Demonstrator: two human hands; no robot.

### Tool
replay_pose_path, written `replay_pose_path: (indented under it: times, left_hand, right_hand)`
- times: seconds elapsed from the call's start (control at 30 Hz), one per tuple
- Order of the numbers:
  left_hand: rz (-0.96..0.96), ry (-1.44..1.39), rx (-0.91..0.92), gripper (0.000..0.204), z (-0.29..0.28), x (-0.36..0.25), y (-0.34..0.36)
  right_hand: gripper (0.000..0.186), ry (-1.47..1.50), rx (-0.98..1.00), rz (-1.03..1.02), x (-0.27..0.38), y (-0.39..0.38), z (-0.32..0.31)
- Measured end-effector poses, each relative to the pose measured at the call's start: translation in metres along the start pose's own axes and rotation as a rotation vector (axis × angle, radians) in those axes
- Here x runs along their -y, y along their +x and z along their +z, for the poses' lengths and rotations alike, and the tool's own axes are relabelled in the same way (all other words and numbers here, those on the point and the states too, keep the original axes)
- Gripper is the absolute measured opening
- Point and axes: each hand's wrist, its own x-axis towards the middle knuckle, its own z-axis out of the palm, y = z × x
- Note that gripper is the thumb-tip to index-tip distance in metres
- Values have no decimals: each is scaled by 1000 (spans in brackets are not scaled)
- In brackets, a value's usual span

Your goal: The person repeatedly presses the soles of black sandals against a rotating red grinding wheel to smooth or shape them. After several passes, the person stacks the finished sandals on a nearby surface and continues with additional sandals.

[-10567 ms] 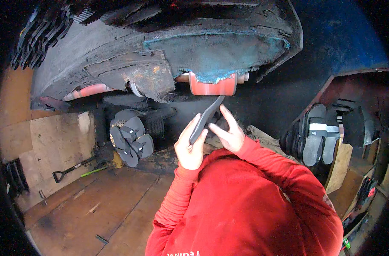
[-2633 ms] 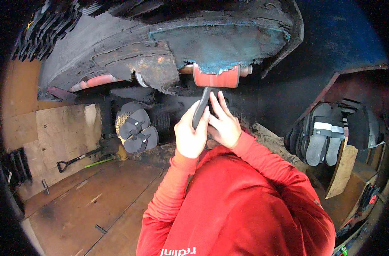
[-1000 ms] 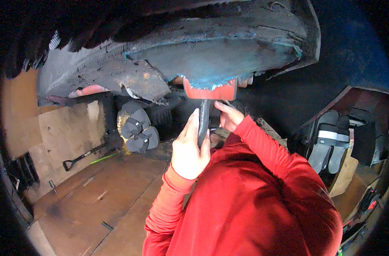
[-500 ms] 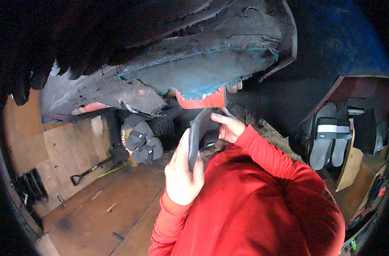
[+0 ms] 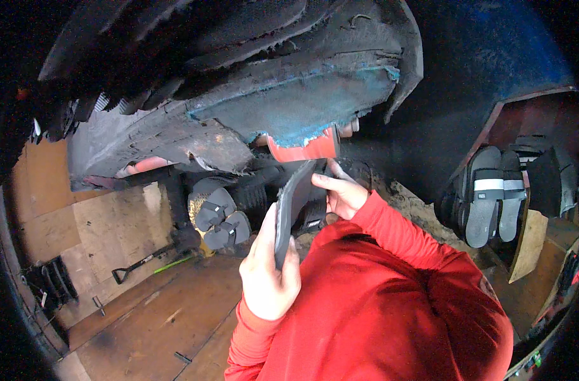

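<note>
Between my hands is a dark grey sandal (image 5: 289, 209), turned on its edge so the sole's rim faces up and left. My left hand (image 5: 270, 279) grips its near end, thumb on one side and fingers on the other. At the far end, my right hand (image 5: 345, 192) closes on it with the thumb on top; some of its fingers are hidden behind. The sandal's far tip lies right by a red sanding wheel (image 5: 305, 151), blurred as if turning; whether they touch I cannot tell. A dusty dark hood (image 5: 232, 149) with a ragged blue cloth (image 5: 308, 105) hangs over the wheel.
Grey sandals (image 5: 223, 222) lie left of the machine. More sandals, with a white stripe (image 5: 491, 190), stand at the right by a wooden board (image 5: 529, 244). A black handle (image 5: 127, 273) and a green stick (image 5: 173, 264) lie on the brown floor (image 5: 156, 317).
My left hand and the sandal's near end have shifted slightly left. The sandal remains in both hands by the red wheel. The whole view has turned a little.
</note>
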Motion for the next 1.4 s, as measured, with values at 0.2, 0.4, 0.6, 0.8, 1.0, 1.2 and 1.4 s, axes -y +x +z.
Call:
replay_pose_path:
  times: [0.2, 0.4, 0.6, 0.8, 1.0, 1.2, 1.4]
  left_hand:
    - [2, -57, 24, 52, 12, 6, 19]
    - [14, -145, 5, 54, 19, 22, 12]
    - [63, -100, 26, 60, 6, 10, -14]
    - [-21, -105, 16, 57, -4, 1, -45]
    - [-55, -71, 11, 54, -8, -20, -35]
    - [-40, -152, -22, 58, 13, 8, -34]
    - [-46, -102, -70, 56, 15, 27, -92]
  right_hand:
    - [80, -3, -39, -27, 8, 5, -9]
    - [81, -21, -26, -50, 11, 3, -11]
    - [91, -26, 5, -133, 7, -8, 3]
    - [103, -92, -35, -62, 3, -25, 7]
    - [114, -141, 22, -24, 6, -23, 10]
    - [108, -119, 20, -98, 9, -3, -6]
    - [117, -237, -4, -72, -3, -18, -4]
